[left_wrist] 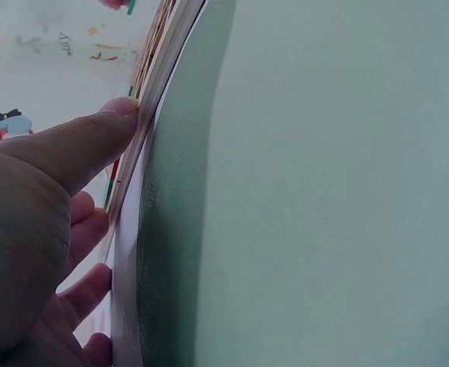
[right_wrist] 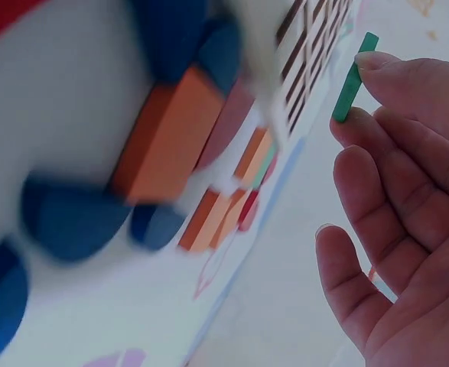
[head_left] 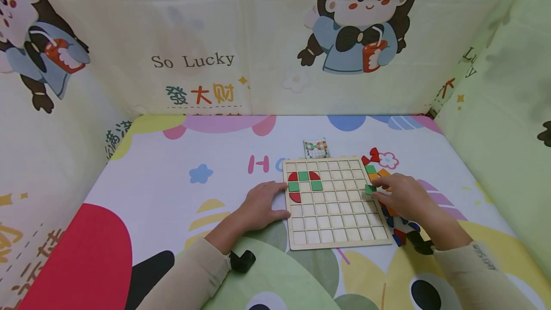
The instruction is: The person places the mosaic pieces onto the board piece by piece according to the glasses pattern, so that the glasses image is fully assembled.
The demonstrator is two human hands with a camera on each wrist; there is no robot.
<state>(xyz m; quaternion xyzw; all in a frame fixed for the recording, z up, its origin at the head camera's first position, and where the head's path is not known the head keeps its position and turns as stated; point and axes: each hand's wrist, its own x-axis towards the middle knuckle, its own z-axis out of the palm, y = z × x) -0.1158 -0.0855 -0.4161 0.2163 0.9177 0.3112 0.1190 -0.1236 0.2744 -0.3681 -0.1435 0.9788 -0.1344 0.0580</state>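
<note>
A wooden grid board (head_left: 336, 210) lies on the table in the head view. Green square tiles and red quarter-round pieces (head_left: 295, 197) fill several cells near its upper left. My left hand (head_left: 263, 207) rests against the board's left edge, thumb and fingertips touching the side; the left wrist view shows the thumb (left_wrist: 94, 141) on that edge. Over the board's right edge, my right hand (head_left: 406, 197) pinches a green square tile (head_left: 369, 189) between thumb and fingertips. The right wrist view shows this green tile (right_wrist: 354, 84) edge-on, clear of the board.
Loose orange, blue, red and green pieces lie along the board's right side, partly under the right hand; an orange block (right_wrist: 170, 138) shows close up. Behind the board is a small pattern card (head_left: 316, 148). Printed cloth walls (head_left: 267, 37) stand at the back and sides.
</note>
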